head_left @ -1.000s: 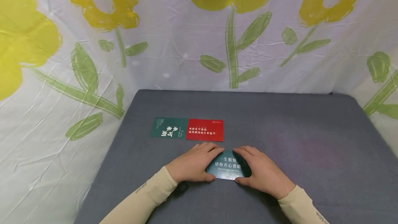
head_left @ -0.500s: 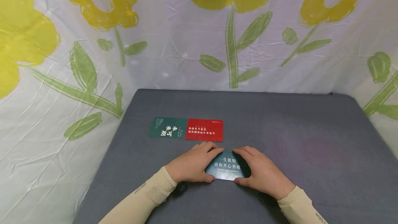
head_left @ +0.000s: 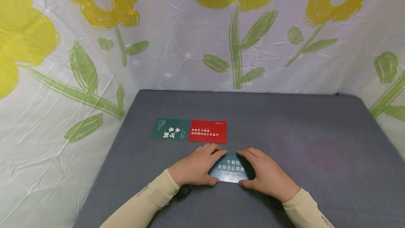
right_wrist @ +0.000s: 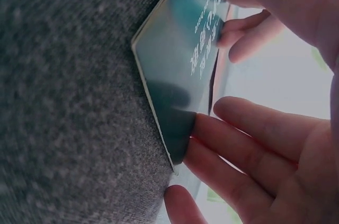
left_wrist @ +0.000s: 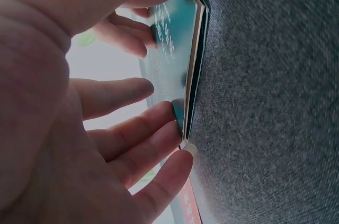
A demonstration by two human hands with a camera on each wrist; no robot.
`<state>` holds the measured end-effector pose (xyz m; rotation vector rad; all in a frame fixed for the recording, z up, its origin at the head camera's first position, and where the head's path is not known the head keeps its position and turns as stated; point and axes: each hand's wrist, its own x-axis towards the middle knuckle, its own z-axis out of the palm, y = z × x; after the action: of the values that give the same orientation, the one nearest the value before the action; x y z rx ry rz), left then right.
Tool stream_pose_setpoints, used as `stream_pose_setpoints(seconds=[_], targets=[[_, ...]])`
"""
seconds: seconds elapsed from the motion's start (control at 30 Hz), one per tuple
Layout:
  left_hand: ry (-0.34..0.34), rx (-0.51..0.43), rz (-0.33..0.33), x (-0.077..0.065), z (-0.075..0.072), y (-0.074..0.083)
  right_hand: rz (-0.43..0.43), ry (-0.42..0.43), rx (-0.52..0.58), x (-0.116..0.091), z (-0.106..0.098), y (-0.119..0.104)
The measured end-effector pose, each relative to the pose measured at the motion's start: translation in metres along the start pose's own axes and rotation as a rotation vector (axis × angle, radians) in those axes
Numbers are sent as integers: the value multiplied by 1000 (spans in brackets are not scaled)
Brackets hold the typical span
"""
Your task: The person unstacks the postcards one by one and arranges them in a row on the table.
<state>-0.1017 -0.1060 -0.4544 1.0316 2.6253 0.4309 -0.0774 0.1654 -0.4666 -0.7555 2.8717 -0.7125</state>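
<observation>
A person's left hand (head_left: 197,166) and right hand (head_left: 269,173) gripped a teal-topped card stack (head_left: 231,167) from both sides, low at the near middle of a gray surface (head_left: 300,126). On each hand the thumb stood well apart from the fingers, thumbs at the near edge, fingertips toward the far corners, with the stack held in the gap between. In the left wrist view, the fingers were spread, two tips against the stack's side; in the right wrist view, two tips likewise met its edge while the little finger's tip sat just beside the far corner.

Layered edges showed more than one card, though the number was hard to make out, and the hands covered the far corners. The right thumb's tip was cut off in its wrist view, as were both sleeves (head_left: 152,200) in the head view.

Beyond the left hand, a green card (head_left: 161,134) and a red card (head_left: 207,138) lay side by side, their smallest print illegible.
</observation>
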Motion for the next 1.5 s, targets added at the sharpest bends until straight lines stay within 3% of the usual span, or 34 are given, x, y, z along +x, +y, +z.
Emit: stream_pose_setpoints(seconds=[1.5], targets=[[-6, -11, -5, 1, 0, 0, 3, -13, -3, 1, 0, 1]])
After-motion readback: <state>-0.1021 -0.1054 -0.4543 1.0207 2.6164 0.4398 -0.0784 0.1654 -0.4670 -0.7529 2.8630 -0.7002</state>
